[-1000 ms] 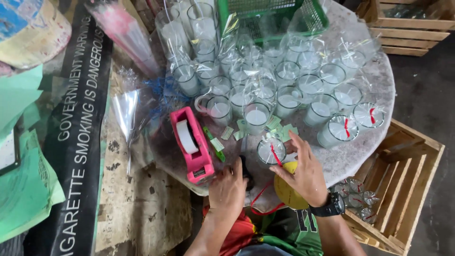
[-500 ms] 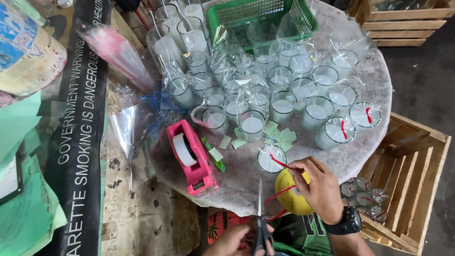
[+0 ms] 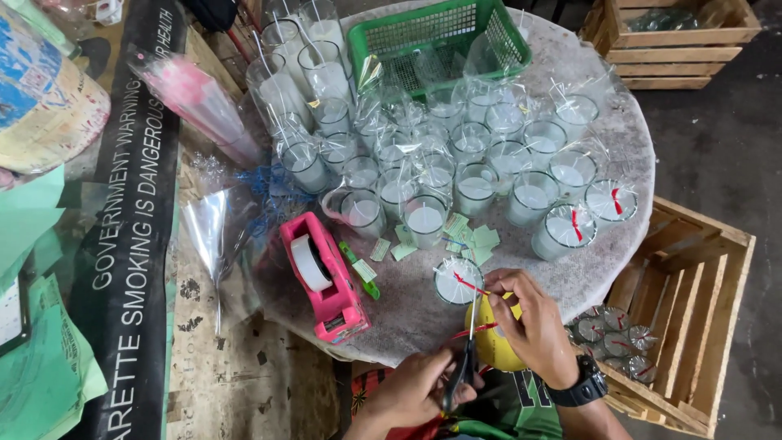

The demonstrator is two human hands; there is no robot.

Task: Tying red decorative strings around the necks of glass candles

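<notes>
Low centre: left hand grips scissors, blades pointing up at the red ribbon (taut) pinched by right hand.

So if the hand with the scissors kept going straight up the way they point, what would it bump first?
Probably the red ribbon: the left hand aims the scissors at it. Just beyond sits the wrapped candle, though depth is hard to judge.
</notes>
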